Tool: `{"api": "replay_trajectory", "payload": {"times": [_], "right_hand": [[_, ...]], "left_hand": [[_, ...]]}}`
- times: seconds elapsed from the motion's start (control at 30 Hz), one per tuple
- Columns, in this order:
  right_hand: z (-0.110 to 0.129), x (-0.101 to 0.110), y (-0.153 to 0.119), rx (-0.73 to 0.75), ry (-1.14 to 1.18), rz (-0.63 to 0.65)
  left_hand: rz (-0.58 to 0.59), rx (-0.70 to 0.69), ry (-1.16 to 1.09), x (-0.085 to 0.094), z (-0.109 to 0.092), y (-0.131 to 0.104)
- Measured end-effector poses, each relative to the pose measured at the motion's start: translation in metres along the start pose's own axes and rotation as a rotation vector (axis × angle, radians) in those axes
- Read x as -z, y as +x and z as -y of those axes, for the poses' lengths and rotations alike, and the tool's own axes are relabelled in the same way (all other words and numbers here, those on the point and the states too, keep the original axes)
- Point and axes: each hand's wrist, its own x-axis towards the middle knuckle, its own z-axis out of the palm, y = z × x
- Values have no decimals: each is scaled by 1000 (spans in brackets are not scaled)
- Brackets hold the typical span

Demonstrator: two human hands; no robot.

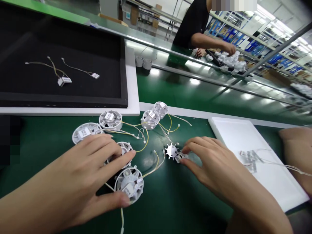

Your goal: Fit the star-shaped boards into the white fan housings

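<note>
As I look down on the green table, left hand: my left hand is loosely spread, palm down, thumb on the nearest ring housing and forefinger reaching the ring housing behind; I read that spread as steadying, not gripping
Right hand: my right hand is nearly closed, thumb and forefinger together at a small pale piece; blur and size leave me unsure how firmly they have it
Spoked disc: the spoked disc is just beside those fingertips, its smooth, shiny face up and short spokes sticking out
Ring housings: six matte white rings, likely plastic, lie flat with ribs up, which leaves their labels readable and, I judge, lets the thin yellow and white wires trail out untangled
Black tray: the black tray has a dull, soft-looking floor that shows up the pale wired boards
White slab: the white slab bears more small boards, kept apart from the rings
</note>
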Motion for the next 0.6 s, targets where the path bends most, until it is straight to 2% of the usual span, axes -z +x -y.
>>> {"api": "replay_trajectory", "payload": {"times": [0.2, 0.33, 0.5, 0.6], "right_hand": [[-5, 1, 0, -9, -21, -15], [-8, -1, 0, -73, -93, -37], [-11, 0, 0, -65, -92, 17], [-10, 1, 0, -35, -20, -52]], "left_hand": [[24, -5, 19, 2, -1, 1], [22, -3, -2, 3, -2, 1], [-2, -13, -7, 1, -2, 2], [-30, -9, 16, 3, -4, 5]]}}
